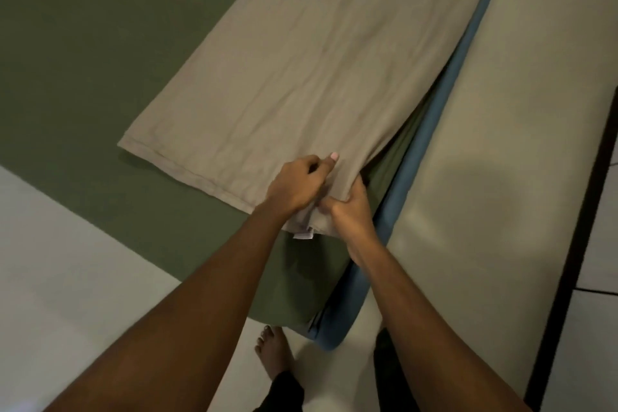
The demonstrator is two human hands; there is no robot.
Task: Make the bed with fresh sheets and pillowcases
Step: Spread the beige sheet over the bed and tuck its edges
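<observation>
Left hand (297, 187) and right hand (351, 209) pinch beige sheet (317, 60) near unreadable tag (302, 235).

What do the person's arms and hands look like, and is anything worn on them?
The left hand and the right hand wear no gloves. The forearms are uncovered as far as the picture shows, with no sleeve in view. No watch, bracelet or ring is visible. One nail of the left hand has pale pink polish.
</observation>
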